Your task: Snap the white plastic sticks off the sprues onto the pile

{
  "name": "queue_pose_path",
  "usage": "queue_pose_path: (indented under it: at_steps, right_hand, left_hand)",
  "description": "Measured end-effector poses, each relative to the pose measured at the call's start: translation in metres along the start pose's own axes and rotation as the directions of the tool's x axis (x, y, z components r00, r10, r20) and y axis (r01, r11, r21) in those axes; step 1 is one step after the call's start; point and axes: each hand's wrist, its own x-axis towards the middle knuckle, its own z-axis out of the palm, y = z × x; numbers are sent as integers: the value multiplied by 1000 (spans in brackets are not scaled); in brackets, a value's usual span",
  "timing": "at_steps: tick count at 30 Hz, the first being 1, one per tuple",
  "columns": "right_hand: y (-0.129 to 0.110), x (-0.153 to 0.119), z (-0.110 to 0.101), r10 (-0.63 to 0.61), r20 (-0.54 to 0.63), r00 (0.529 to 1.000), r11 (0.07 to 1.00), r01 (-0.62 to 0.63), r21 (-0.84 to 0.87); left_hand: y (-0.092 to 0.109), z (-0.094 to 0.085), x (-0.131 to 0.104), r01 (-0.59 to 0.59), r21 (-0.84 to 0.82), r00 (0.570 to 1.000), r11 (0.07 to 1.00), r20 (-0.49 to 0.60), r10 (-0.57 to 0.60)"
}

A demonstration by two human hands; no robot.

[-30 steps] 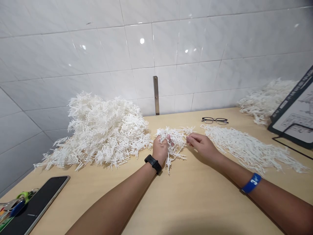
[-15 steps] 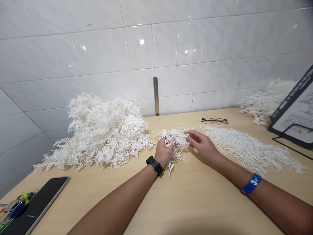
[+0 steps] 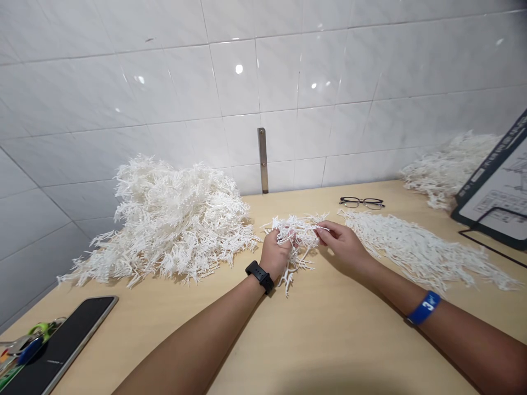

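My left hand (image 3: 276, 253), with a black band at its wrist, is closed on a small clump of white branching plastic strands (image 3: 302, 229). Loose ends of the clump hang down past the fingers to the tabletop. On the clump's right side my right hand (image 3: 338, 241) pinches the end of a thin white strand between thumb and forefinger. A blue wristband is on that arm. Left of the hands rises a big tangled heap of the same strands (image 3: 177, 219). To the right lies a flatter, more aligned pile of strands (image 3: 411, 247).
Black-framed glasses (image 3: 362, 203) lie behind the flat pile. At the back right, another white pile (image 3: 450, 167) sits behind a dark-edged printed board (image 3: 498, 192). A phone (image 3: 76, 343) and keys (image 3: 24, 345) are at the front left. A tiled wall (image 3: 280, 77) borders the wooden table (image 3: 313, 340).
My right hand has shifted slightly, its fingers now closed together in a pinch at the clump's right edge. My left hand keeps its hold in about the same place.
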Motion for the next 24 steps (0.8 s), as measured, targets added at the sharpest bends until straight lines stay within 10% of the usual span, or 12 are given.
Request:
queue_pose_path:
  at_steps: [24]
  right_hand:
    - [18,8,-1,64,-113,991,996,-71,-55]
  left_hand:
    - [-10,1,4,65,-115,997,991,-27,-68]
